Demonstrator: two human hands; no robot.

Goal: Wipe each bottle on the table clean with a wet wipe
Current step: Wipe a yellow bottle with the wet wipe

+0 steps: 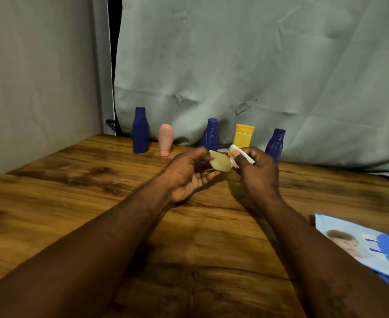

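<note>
A small pale yellow bottle (221, 162) is being held above the middle of a wooden table (74, 191), just in front of a far row of bottles. The left hand (189, 175) is pinching its left end, thumb on top and fingers curled beneath. The right hand (256, 173) is gripping a white wet wipe (237, 152), its fingers closed round it, and pressing it against the bottle's right end.

Behind the hands, five bottles are standing along the far edge. From left to right they are a tall blue bottle (140, 131), a pink bottle (165, 138), a middle blue bottle (210, 135), a yellow bottle (243, 136) and a right blue bottle (275, 143). A blue wipes pack (368, 246) is lying at the near right. A grey-green cloth (257, 65) is hanging behind the table.
</note>
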